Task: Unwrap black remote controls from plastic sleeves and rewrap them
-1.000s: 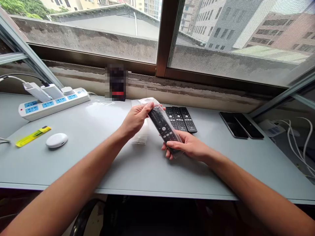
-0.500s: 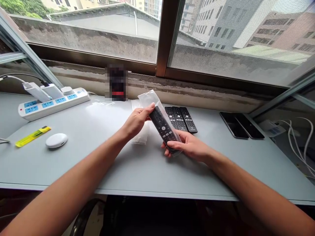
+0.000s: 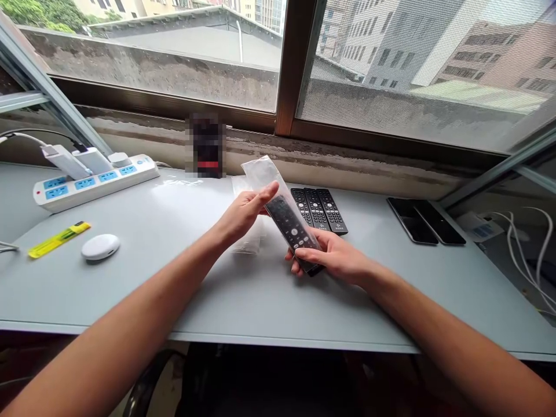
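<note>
A black remote control (image 3: 292,227) lies tilted inside a clear plastic bag (image 3: 263,172), above the grey desk. Its lower end pokes out of the bag near my right hand (image 3: 332,255), whose thumb and fingers are closed round it. My left hand (image 3: 247,213) pinches the bag's left side by the remote's upper end, thumb on top. Behind the held remote, three more black remotes (image 3: 319,209) lie side by side. More clear plastic bags (image 3: 248,243) rest on the desk beneath my left hand, partly covered by it.
At the left are a white power strip (image 3: 98,184) with plugs, a yellow packet (image 3: 59,239) and a white oval case (image 3: 100,248). Two dark phones (image 3: 426,222) lie at the right. A blurred dark object (image 3: 208,147) stands by the window. The desk's front edge (image 3: 295,346) runs below my hands.
The remote has slid down relative to the bag, so its lower end now sticks out. The bag's upper part has shifted slightly up and left; my left thumb has moved slightly right.
</note>
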A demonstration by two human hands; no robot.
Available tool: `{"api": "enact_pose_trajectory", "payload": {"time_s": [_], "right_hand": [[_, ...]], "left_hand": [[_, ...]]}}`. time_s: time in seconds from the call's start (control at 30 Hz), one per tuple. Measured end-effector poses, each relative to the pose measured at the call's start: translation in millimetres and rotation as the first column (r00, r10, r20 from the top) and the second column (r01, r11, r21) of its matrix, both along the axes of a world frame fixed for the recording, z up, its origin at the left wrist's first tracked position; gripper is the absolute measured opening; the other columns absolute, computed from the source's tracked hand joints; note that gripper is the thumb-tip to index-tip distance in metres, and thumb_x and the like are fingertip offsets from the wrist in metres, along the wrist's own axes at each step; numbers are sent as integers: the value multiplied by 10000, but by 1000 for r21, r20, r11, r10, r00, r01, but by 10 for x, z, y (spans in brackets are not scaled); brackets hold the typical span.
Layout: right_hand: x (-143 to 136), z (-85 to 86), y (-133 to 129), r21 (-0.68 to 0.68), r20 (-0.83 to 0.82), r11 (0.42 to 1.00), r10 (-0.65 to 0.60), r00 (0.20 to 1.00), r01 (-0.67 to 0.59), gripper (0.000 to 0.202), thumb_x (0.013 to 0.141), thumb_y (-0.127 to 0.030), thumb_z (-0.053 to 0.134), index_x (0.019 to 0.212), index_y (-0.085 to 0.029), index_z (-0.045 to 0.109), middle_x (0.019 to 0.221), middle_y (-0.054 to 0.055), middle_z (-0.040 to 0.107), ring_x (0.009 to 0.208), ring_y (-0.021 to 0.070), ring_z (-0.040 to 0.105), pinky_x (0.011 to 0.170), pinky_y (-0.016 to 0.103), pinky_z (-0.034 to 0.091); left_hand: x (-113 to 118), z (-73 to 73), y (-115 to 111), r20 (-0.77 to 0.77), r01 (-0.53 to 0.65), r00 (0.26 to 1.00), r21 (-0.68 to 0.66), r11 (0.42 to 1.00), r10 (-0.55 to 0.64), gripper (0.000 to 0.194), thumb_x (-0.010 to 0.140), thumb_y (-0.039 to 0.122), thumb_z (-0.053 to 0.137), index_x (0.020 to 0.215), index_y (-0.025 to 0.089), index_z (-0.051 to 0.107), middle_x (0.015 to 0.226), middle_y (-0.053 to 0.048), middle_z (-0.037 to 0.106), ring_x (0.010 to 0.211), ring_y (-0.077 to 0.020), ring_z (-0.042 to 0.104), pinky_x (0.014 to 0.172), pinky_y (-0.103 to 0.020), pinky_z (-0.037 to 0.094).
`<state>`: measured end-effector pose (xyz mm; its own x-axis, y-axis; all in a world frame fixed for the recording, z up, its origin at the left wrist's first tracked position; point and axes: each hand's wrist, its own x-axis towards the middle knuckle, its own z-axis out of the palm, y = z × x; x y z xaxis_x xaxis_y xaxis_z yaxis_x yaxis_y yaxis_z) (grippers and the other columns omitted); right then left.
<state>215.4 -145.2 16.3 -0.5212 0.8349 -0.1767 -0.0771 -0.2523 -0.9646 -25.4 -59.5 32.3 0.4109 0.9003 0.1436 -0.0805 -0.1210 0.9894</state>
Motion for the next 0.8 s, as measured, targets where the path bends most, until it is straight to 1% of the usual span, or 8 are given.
{"api": "enact_pose_trajectory", "payload": {"time_s": [0.1,0.17,0.23,0.37,0.47,0.53,0.67,0.8], "right_hand": [[-4,4,2,3,-9,1000,-7,1000,7,394,960,-454,960,1120,-178,730,1114,93,836,828,182,813,771,324,690],[-9,1,5,3,-16,1000,-14,1000,14,407,955,-466,961,1127,-183,724,1115,91,829,830,190,815,735,321,692],[-13,0,9,8,-16,1000,-12,1000,12,417,953,-473,958,1143,-188,721,1115,91,824,836,197,815,687,308,682],[-12,-4,19,14,-9,1000,2,1000,-2,422,951,-475,955,1150,-191,714,1115,102,837,801,187,801,586,262,620],[2,-17,24,-2,3,1000,-5,1000,5,409,969,-485,939,1144,-194,710,1102,99,850,709,158,764,543,249,576],[12,-28,22,-31,-6,999,-29,1000,29,400,1005,-532,895,1138,-203,709,1076,92,854,649,145,731,509,245,546],[32,-33,11,-95,-72,992,-88,993,81,479,1072,-675,738,1059,-196,726,998,115,848,609,167,697,485,275,532],[54,-8,5,-128,-140,979,-178,974,160,408,1064,-604,748,1163,-208,763,1111,137,839,765,220,723,601,331,581]], "left_hand": [[-5,-5,-3,-52,39,998,16,999,-38,695,968,834,725,826,168,867,926,-126,860,955,-327,812,1022,-452,615],[-3,1,-11,-56,21,998,46,999,-18,667,984,803,727,817,173,867,908,-112,860,936,-316,807,1000,-432,614],[1,10,-13,-35,-38,999,79,996,41,632,980,781,751,843,178,876,918,-101,865,969,-318,811,990,-418,610],[-34,32,75,93,-242,968,81,967,234,631,918,810,809,907,181,864,959,-110,874,1110,-348,813,988,-433,617],[-174,65,248,203,-418,895,63,906,398,707,917,902,727,1000,209,839,994,-95,880,1177,-341,794,980,-448,619],[-325,91,382,241,-557,812,50,829,531,778,909,988,628,1034,242,812,956,-59,868,1222,-333,764,980,-455,597],[-622,102,581,82,-617,787,64,785,612,887,831,1130,449,1051,328,759,795,1,777,1364,-317,666,974,-467,532],[-738,31,661,86,-625,774,-47,779,627,829,854,1092,482,1055,329,735,794,7,759,1357,-297,666,973,-456,525]]}}
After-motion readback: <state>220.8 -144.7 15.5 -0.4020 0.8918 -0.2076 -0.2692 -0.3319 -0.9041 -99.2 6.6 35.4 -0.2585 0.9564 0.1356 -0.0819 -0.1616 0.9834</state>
